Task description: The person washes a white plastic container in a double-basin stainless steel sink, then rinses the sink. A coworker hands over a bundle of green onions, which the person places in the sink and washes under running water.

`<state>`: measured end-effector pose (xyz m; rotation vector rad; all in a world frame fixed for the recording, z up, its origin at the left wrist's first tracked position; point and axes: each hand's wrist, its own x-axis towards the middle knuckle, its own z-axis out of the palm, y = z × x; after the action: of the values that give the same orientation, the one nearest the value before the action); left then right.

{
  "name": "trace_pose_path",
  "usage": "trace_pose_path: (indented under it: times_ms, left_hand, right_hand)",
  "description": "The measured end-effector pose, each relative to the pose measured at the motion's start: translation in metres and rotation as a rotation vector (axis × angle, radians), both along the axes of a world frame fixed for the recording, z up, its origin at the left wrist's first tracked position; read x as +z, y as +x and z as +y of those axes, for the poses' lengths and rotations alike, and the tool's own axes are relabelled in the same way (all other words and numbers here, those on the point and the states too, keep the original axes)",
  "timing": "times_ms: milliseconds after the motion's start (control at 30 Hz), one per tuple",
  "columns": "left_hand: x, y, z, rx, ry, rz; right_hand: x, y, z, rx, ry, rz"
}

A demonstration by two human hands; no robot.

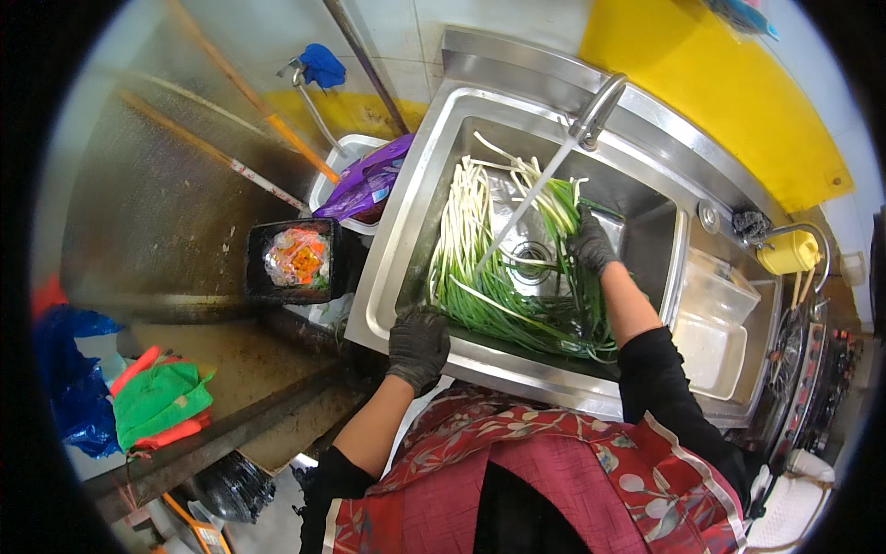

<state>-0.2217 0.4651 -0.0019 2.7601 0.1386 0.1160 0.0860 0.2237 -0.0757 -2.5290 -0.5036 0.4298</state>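
Water runs from a steel faucet [601, 111] into a stainless steel sink basin [387, 277]. Long green stalks with white ends, like garlic chives or thin scallions [465, 228], lie along the basin's left side and bottom. My right hand [592, 239], in a dark glove, grips a bunch of the same stalks [559, 208] at the basin's right, with white ends pointing up and left. My left hand [419, 350], also gloved, rests at the sink's near left rim; its fingertips are partly hidden, and I see nothing held in it. The drain [531, 262] shows between the bunches.
Clear plastic containers [720, 287] and a white tray [709, 353] sit in the right-hand basin. A black bin [256, 263] of scraps and a purple bag [367, 180] stand left of the sink. Long poles [277, 124] lean behind them. Green and red cloths [163, 401] hang lower left.
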Motion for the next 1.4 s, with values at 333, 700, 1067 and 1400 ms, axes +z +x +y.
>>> trace_pose_path:
  times_ms: [333,700,1067,1400]
  left_hand:
    - [-0.012,-0.006,0.003,0.015,0.003,0.017]
    - [-0.007,0.006,0.004,0.011,-0.035,0.013]
    - [-0.009,-0.008,0.008,-0.027,0.027,-0.023]
    - [0.0,0.001,0.006,0.078,-0.178,0.16]
  right_hand:
    - [-0.03,-0.107,0.095,0.317,-0.136,0.026]
    - [-0.101,-0.12,0.115,0.524,-0.213,0.175]
    - [-0.103,0.04,0.059,-0.021,0.691,0.571]
    - [-0.153,-0.078,0.122,0.696,0.386,-0.063]
